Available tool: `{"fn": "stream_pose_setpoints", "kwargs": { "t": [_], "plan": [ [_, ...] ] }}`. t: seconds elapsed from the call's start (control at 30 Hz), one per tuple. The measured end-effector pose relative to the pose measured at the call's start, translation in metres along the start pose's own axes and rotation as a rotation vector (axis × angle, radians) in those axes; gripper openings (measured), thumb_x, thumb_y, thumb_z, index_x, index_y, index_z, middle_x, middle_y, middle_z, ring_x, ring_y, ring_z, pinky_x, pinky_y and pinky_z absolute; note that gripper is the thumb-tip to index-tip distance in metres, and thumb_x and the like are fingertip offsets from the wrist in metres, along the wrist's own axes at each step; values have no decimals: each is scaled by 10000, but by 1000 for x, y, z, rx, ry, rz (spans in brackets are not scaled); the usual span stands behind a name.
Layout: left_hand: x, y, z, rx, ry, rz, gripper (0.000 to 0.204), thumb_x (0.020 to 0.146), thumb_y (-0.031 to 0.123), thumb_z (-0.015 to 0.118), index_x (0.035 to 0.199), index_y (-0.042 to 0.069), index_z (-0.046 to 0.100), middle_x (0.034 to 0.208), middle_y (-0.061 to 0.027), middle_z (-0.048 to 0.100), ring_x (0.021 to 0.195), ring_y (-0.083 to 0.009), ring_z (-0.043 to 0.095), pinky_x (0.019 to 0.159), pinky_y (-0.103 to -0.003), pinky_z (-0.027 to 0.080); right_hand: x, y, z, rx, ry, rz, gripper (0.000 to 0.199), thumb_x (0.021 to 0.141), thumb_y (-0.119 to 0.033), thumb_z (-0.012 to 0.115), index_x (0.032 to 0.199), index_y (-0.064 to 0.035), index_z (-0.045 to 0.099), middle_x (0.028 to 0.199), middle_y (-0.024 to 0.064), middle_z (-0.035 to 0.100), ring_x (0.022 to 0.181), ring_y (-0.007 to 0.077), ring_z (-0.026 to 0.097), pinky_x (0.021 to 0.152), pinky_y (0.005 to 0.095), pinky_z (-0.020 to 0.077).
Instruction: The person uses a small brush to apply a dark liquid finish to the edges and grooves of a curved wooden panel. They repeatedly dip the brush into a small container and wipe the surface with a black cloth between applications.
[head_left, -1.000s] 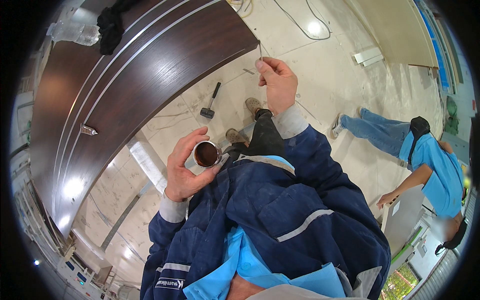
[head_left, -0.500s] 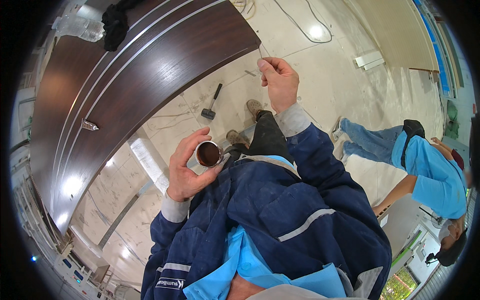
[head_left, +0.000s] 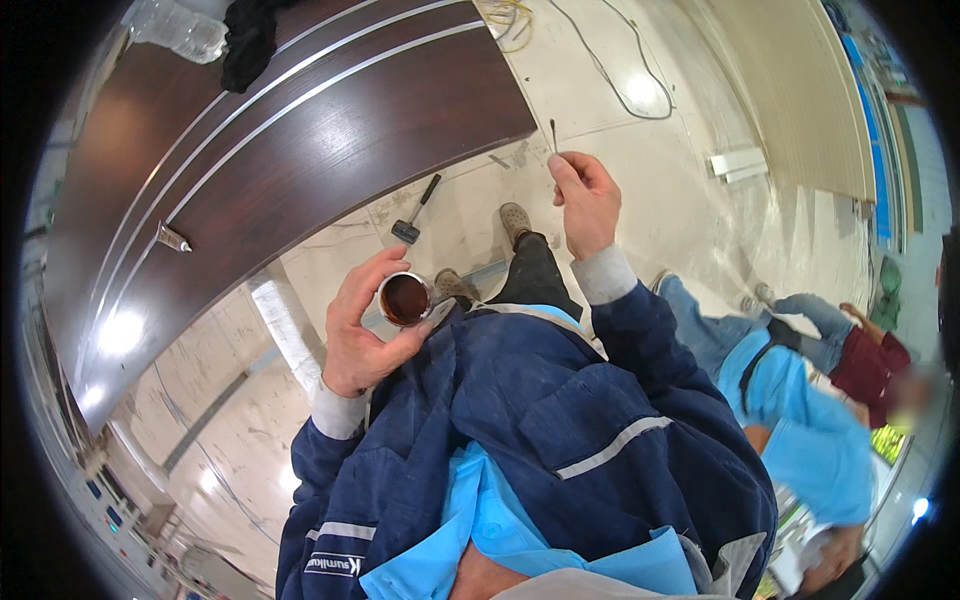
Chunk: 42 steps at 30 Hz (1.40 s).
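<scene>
My left hand [head_left: 362,338] is closed around a small round cup [head_left: 407,299] of dark brown liquid, its open top facing up. In my right hand [head_left: 588,203], thumb and fingers pinch a thin stick with a dark tip [head_left: 554,136], which could be a swab or a fine brush. The tip points away from me, just right of the near right corner of a dark brown wood-grain panel [head_left: 380,130], apart from it. Light metallic strips run along the panel. A small tube [head_left: 173,238] lies on its left part.
A black mallet [head_left: 414,212] lies on the tiled floor below the panel. A plastic bottle [head_left: 178,28] and black cloth [head_left: 247,42] rest on the panel's far left. Cables [head_left: 640,100] and pale blocks [head_left: 738,164] lie ahead right. A person in light blue [head_left: 800,400] and another in dark red stand at right.
The stick's tip has come away from the panel's corner, with my right hand slightly further right. The person in light blue has shifted, and a person in dark red shows more.
</scene>
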<state>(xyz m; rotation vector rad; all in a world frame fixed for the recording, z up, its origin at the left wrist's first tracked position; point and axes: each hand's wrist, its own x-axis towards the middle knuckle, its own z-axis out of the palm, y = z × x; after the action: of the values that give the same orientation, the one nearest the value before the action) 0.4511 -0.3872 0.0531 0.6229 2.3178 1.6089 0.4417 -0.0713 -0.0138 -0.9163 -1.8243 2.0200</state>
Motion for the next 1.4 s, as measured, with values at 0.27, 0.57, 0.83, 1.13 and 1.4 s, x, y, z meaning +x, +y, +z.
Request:
{"fn": "stream_pose_setpoints", "kwargs": {
  "t": [0.27,0.57,0.83,1.13,1.4],
  "plan": [
    [30,17,40,-10,265,-152,663,736,108,859,1361,57,644,1374,-142,683,1258,-273,672,1079,-373,517,48,-22,-41,-301,-388,-111,184,988,-137,778,1123,-13,755,891,-6,700,747,68,600,668,226,485],
    [35,19,124,-108,559,-359,607,771,83,875,1338,47,660,1272,-84,713,1127,-193,697,978,-323,542,159,-123,-34,-693,-1109,-672,155,921,-115,784,1066,-62,772,904,94,704,812,268,674,734,352,538],
    [32,24,174,-111,763,-413,585,761,150,885,1301,47,685,1208,-102,729,1104,-214,704,975,-342,533,182,-157,61,-829,-1637,-1121,108,917,-127,766,1020,-95,758,947,77,650,918,296,654,779,405,538],
    [19,26,204,-113,932,-455,588,754,151,889,1299,55,689,1176,-89,733,1085,-209,704,966,-332,536,176,-148,121,-799,-1881,-1239,99,918,-127,757,1006,-81,752,945,98,635,943,313,649,801,421,534],
    [12,28,207,-135,990,-443,573,768,150,888,1298,56,690,1183,-86,731,1086,-204,704,968,-336,537,172,-158,125,-878,-1933,-1307,83,941,-110,739,1009,-62,744,933,112,628,905,323,642,780,409,527]
  ]
}}
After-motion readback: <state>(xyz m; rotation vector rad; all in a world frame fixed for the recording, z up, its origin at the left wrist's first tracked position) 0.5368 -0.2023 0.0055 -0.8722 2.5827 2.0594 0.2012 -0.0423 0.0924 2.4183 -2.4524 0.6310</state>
